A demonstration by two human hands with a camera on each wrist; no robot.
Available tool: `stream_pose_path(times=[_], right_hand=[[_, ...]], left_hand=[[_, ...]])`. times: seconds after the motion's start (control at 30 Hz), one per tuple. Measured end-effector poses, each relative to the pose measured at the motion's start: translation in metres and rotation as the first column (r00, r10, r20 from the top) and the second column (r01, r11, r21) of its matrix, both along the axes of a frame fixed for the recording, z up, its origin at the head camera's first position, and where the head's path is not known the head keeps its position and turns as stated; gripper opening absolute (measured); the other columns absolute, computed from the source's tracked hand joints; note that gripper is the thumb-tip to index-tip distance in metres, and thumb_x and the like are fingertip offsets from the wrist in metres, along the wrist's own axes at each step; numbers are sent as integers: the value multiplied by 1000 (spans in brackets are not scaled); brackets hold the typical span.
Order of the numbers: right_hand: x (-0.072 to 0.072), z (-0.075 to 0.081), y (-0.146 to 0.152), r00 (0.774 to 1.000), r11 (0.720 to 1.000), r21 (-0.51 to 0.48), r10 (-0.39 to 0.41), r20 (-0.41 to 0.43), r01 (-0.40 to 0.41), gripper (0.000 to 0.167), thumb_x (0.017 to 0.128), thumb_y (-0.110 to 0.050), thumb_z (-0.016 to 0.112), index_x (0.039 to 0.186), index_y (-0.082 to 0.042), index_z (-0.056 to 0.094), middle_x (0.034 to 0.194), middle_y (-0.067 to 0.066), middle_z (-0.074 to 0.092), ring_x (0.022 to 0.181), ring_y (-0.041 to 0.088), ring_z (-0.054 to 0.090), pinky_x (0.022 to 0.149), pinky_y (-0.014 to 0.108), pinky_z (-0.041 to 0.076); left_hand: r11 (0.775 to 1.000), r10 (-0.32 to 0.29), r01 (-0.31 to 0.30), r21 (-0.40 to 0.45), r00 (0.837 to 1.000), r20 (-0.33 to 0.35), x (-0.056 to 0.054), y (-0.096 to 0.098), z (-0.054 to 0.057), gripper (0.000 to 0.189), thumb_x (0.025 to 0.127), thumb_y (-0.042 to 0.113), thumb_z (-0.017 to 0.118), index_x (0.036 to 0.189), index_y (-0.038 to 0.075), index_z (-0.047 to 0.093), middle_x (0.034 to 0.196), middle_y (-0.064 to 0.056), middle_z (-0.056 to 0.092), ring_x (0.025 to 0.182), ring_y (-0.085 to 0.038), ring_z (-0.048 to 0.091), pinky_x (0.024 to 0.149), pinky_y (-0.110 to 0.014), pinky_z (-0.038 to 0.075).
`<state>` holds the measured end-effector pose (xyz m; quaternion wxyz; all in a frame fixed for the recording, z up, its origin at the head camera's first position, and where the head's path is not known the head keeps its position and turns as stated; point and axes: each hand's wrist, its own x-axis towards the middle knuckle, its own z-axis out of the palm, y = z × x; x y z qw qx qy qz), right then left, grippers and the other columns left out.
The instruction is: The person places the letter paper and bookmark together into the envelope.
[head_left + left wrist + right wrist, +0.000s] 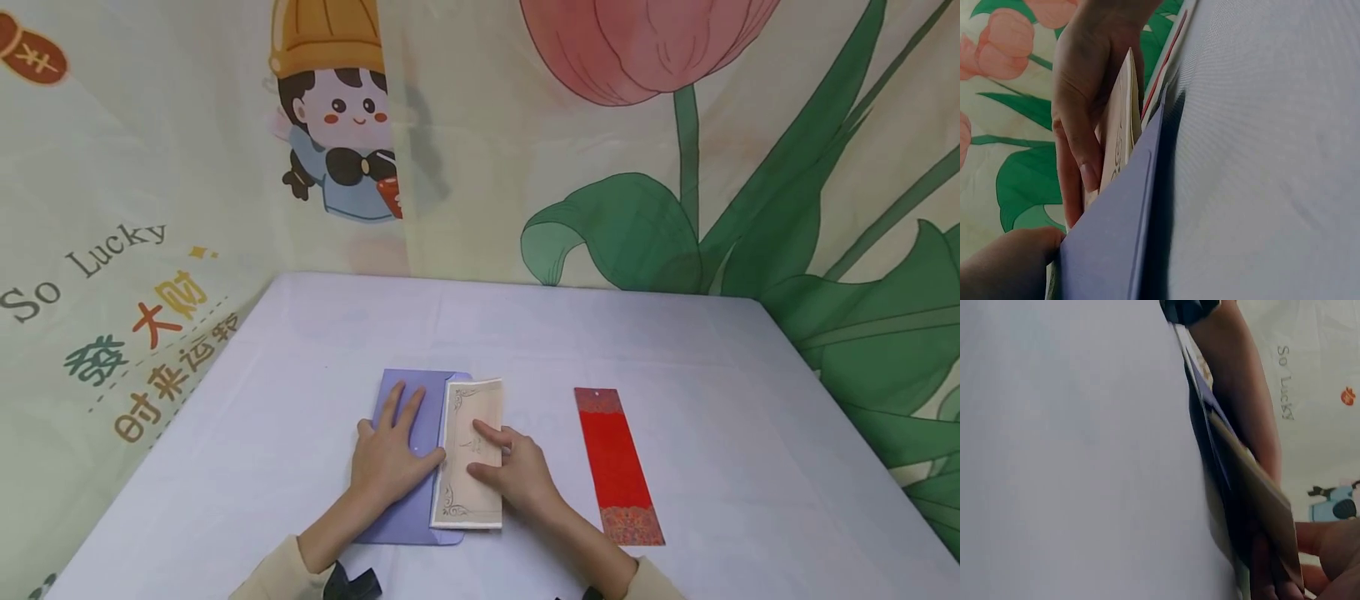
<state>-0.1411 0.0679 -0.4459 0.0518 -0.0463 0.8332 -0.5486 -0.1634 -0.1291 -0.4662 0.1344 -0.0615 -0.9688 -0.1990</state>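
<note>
A purple envelope (412, 518) lies on the table, its flap side to the right. My left hand (388, 457) rests on it with fingers spread and the thumb at the edge of its opening. A cream folded card (472, 398) with dark scroll corners overlaps the flap, its left edge at the opening. How far it reaches inside is hidden. My right hand (521, 473) pinches the card's right side, thumb and index finger on top, other fingers (1261, 569) underneath. In the left wrist view the card (1124, 103) stands tilted out of the envelope (1113, 219).
A long red strip (618, 462) with patterned ends and a small hole at the top lies right of my right hand. The white table (495, 325) meets printed cloth walls at the back and left. A dark strap (351, 582) shows near my left wrist.
</note>
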Motion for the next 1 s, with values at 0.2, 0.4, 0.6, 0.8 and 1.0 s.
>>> stream_pose_path(times=[0.2,0.4,0.6,0.8,1.0], right_hand=[[3,-4,-12,997,997,80,23,-70,-17,59,70,-12,79,125,-12,59,129,31,44,119,43,43,96,47,35],[1,-2,-10,990,984,154,105,-91,-91,64,67,-9,80,127,-10,57,117,16,54,90,23,58,72,29,49],[-4,0,-2,966,942,295,209,-153,-157,72,62,-10,83,129,-10,56,96,-2,48,73,14,43,59,22,38],[-10,-5,-6,928,901,392,292,-233,-186,81,62,-26,84,133,-9,50,96,-3,50,81,11,39,67,22,37],[-14,-6,-3,906,866,439,361,-220,-238,90,61,-32,84,138,-10,44,100,-4,47,88,11,38,72,23,38]], left_hand=[[1000,-18,18,-2,1000,-24,-1,1,1,87,64,51,67,141,19,41,149,-9,25,75,-36,43,61,-38,35],[999,-20,19,-26,999,-39,-1,0,2,88,64,53,67,140,19,42,149,-10,26,77,-37,45,62,-40,35],[999,-24,23,-33,999,-44,0,-1,2,88,63,53,68,140,18,43,148,-11,27,78,-39,46,64,-41,34],[999,-29,26,-38,998,-60,1,-3,2,87,63,52,68,139,17,44,148,-13,28,81,-42,48,66,-43,34],[999,-29,27,-29,998,-54,1,-1,1,87,63,53,68,138,16,44,147,-13,28,75,-37,44,62,-40,34]])
